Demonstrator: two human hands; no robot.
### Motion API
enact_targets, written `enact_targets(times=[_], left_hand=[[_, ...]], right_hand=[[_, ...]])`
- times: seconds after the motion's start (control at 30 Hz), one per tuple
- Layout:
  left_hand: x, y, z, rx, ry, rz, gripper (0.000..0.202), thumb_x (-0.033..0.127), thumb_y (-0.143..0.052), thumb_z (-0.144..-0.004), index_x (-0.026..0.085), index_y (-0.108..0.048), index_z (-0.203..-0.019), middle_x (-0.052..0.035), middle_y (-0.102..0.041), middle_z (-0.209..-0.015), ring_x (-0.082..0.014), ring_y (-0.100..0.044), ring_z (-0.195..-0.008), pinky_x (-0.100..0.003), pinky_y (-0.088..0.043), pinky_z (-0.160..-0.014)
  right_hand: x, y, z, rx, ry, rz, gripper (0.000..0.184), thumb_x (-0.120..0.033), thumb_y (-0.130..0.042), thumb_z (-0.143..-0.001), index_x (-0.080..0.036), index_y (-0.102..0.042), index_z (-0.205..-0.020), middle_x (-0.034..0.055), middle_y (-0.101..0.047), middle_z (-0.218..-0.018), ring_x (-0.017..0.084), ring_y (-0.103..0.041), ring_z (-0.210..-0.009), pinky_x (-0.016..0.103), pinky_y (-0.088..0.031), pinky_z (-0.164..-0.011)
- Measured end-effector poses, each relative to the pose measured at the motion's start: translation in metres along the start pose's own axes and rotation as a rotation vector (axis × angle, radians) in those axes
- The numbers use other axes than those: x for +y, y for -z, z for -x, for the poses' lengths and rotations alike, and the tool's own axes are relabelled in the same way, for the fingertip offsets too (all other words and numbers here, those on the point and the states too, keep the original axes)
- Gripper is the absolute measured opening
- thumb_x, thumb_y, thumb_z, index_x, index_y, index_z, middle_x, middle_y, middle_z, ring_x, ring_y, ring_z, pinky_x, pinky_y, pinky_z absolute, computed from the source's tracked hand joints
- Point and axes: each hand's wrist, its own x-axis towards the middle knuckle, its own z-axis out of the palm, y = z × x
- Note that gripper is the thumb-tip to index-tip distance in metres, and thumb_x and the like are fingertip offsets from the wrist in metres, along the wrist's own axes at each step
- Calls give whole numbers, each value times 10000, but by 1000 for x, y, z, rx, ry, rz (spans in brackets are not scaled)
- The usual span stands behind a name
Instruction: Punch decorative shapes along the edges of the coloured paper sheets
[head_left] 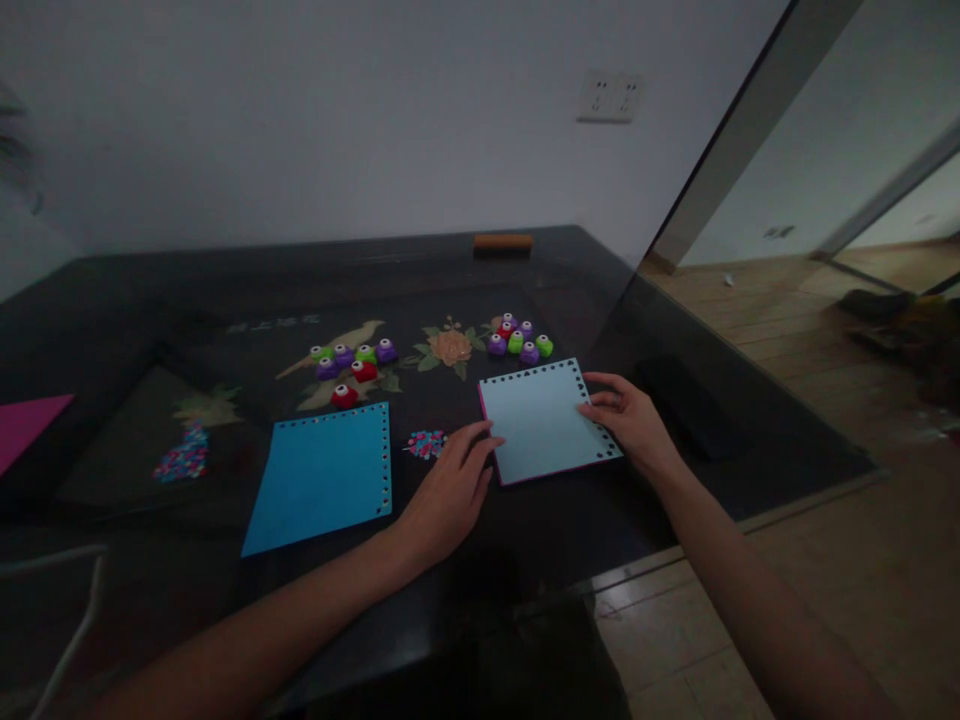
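Note:
A square sheet of light blue paper [540, 425] lies before me, with small punched shapes along its top and right edges and a thin pink layer showing at its left and bottom edges. My left hand [450, 490] holds its left edge with bent fingers. On the opposite side, my right hand [630, 420] grips the right edge, thumb over the paper and fingers along the border. To the left rests a darker blue sheet [326, 475], punched along its top and right edges. Beside my left fingers sits a small pile of coloured confetti bits [426, 444].
Small purple, green and red craft punches [516, 342] stand behind the light blue paper; another group of punches [352, 365] is farther left. More confetti [184, 455] and a pink sheet [30, 425] lie left. A brown cylinder [502, 243] sits near the wall on the dark table [465, 285].

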Motion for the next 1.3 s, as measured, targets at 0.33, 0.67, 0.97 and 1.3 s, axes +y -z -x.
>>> enact_targets(times=[0.33, 0.67, 0.97, 1.3], left_hand=[[-2, -2, 2, -110, -4, -98, 453, 145, -430, -915, 158, -397, -1367, -160, -392, -1457, -265, -381, -1340, -477, -368, -1092], [-3, -4, 3, -122, -9, -122, 447, 166, -439, -914, 149, -429, -1361, -159, -414, -1462, -266, -372, -1355, -485, -361, -1098], [-2, -3, 1, -162, -15, -169, 418, 150, -448, -911, 110, -481, -1326, -175, -415, -1460, -276, -353, -1365, -474, -353, -1103], [3, 8, 3, -98, 256, 374, 527, 201, -404, -896, 136, -332, -1414, -124, -353, -1504, -206, -319, -1386, -436, -266, -1150]], right_hand=[[5, -1, -2, -15, 23, 69, 573, -270, -776, -579, -202, -594, -1118, -15, -634, -705, 131, -571, -530, 240, -418, -455], [3, -2, -2, 0, 35, 141, 521, -272, -766, -602, -197, -605, -1092, 5, -649, -729, 153, -595, -575, 259, -434, -489], [4, -1, -2, -11, 66, 163, 541, -299, -764, -616, -198, -589, -1118, 23, -665, -774, 172, -621, -642, 280, -463, -547], [10, 11, -6, 120, 261, 314, 377, -297, -711, -698, -170, -624, -1042, 69, -675, -842, 202, -638, -762, 351, -510, -683]])
